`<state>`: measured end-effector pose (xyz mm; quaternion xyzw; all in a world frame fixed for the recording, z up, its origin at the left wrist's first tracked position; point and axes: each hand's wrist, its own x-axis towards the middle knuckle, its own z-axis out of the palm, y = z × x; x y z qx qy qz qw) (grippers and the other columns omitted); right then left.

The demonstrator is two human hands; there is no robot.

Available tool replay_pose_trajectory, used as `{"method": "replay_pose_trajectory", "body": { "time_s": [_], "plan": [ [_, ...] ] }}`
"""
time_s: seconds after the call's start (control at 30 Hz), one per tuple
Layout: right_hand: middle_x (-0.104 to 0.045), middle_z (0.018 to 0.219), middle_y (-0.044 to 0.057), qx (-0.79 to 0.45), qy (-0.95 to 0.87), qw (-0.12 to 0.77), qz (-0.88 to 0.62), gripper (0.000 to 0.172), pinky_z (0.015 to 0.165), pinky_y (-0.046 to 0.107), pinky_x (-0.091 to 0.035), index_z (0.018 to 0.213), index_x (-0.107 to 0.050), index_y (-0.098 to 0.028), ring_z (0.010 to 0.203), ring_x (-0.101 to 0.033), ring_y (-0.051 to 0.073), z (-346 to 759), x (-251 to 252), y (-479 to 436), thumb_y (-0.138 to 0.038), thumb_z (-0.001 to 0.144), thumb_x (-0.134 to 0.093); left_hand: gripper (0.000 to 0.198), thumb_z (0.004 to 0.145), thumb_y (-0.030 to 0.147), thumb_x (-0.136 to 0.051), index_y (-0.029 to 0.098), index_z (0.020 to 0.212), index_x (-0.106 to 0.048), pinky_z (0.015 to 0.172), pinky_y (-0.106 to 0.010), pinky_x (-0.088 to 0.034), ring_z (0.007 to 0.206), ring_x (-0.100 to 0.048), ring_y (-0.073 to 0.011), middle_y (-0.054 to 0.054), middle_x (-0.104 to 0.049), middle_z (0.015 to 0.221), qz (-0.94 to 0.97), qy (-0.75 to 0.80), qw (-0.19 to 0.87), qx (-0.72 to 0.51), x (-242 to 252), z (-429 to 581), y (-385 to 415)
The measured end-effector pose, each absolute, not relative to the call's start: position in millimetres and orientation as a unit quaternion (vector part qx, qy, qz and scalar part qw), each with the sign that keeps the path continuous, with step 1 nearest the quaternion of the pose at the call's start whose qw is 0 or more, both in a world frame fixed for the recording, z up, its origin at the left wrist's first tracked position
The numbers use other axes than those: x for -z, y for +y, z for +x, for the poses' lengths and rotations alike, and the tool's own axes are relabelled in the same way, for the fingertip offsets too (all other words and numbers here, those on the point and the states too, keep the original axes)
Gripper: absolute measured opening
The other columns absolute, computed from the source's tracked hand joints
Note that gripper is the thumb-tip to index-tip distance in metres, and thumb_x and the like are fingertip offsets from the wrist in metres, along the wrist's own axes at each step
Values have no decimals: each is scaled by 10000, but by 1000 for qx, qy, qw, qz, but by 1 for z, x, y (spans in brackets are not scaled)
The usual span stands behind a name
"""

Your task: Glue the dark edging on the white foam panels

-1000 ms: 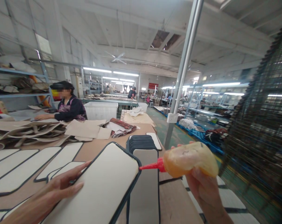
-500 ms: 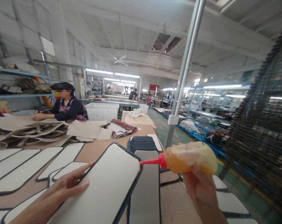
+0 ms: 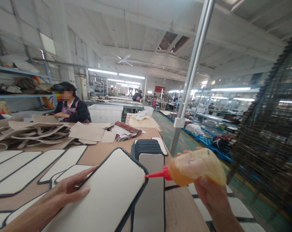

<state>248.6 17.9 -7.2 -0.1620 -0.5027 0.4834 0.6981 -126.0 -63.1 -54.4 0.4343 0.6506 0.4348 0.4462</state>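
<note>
My left hand (image 3: 72, 190) grips the left edge of a cream panel with a dark border (image 3: 107, 196), thumb on its face, and holds it tilted up off the table. In my right hand (image 3: 209, 193) is a squeeze bottle (image 3: 196, 166) of amber liquid, lying sideways with its red nozzle pointing left. The nozzle tip (image 3: 147, 176) meets the panel's dark border near the upper right corner. Behind the panel stands a stack of dark-edged panels (image 3: 149, 149), with a grey-white face toward me.
More bordered panels (image 3: 27, 175) lie on the brown table (image 3: 182, 206) at the left. Beige sheets (image 3: 32, 133) are heaped beyond them, where a co-worker (image 3: 70, 106) sits. A metal post (image 3: 184, 106) rises past the table; wire racks (image 3: 274, 129) stand at the right.
The nozzle tip has slid slightly down along the panel's right corner. My right hand and the bottle have dropped a little. The co-worker's hands have moved.
</note>
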Motion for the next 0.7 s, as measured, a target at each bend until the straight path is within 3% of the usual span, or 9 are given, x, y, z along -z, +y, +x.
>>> {"method": "replay_pose_trajectory", "body": {
  "time_s": [0.13, 0.23, 0.37, 0.5, 0.7],
  "plan": [
    [-690, 1113, 143, -531, -507, 663, -144, 668, 899, 547, -515, 1261, -547, -252, 1035, -647, 371, 238, 25, 11, -353, 658, -814, 585, 589, 530, -786, 476, 1154, -644, 1074, -376, -429, 1415, -291, -261, 182, -501, 1396, 415, 653, 448, -448, 44, -116, -66],
    [-707, 1088, 117, -511, -484, 698, -134, 618, 919, 547, -504, 1273, -550, -278, 1004, -666, 348, 234, 31, 13, -348, 705, -783, 593, 591, 515, -793, 447, 1162, -648, 1092, -379, -404, 1417, -286, -257, 162, -491, 1411, 411, 663, 429, -455, 39, -110, -68],
    [-716, 1071, 89, -470, -434, 754, -149, 651, 926, 508, -511, 1263, -564, -287, 982, -676, 317, 237, 25, 21, -314, 667, -823, 655, 590, 500, -801, 395, 1213, -627, 1041, -382, -462, 1365, -386, -287, 117, -483, 1432, 384, 636, 446, -499, 39, -103, -70],
    [-716, 1060, 81, -459, -427, 762, -161, 626, 938, 469, -507, 1214, -601, -259, 966, -678, 295, 238, 24, 24, -314, 638, -840, 846, 577, 448, -830, 379, 1351, -495, 896, -328, -564, 1286, -491, -291, 80, -540, 1396, 338, 587, 522, -518, 42, -97, -68],
    [-693, 1122, 110, -534, -426, 713, -158, 664, 906, 480, -525, 1274, -553, -275, 1029, -655, 334, 215, 61, 1, -343, 671, -821, 991, 605, 394, -833, 247, 1460, -353, 734, -277, -596, 1014, -682, -281, -63, -675, 1238, 321, 553, 521, -566, 42, -86, -59]
  ]
}}
